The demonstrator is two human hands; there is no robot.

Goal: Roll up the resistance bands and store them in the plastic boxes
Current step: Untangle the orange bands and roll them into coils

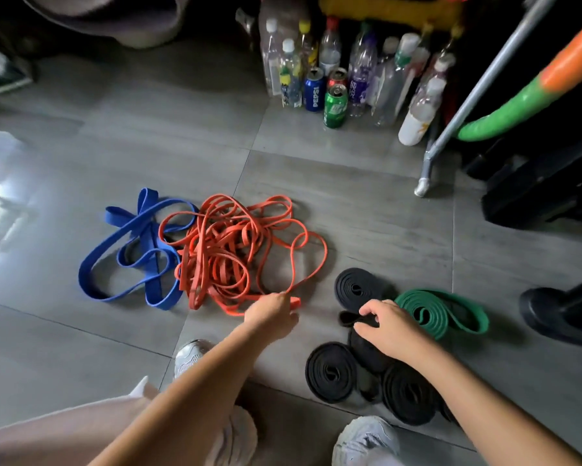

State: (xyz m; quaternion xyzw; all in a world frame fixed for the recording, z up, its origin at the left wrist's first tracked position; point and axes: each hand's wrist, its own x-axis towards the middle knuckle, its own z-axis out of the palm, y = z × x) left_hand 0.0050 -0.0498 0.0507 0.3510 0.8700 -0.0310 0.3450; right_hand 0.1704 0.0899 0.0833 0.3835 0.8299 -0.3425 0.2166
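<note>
Left hand, grip pinched on the near end of the orange bands, which sprawl toward 11 o'clock; right hand clamps a black band.

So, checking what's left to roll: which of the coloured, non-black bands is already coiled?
The green band, a flat spiral by the right hand; the blue bands lie in loose loops and the orange bands are tangled.

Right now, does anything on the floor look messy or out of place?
The orange bands lie in a tangled heap and the blue bands sprawl loose beside them; the black bands and green band nearby are coiled.
</note>
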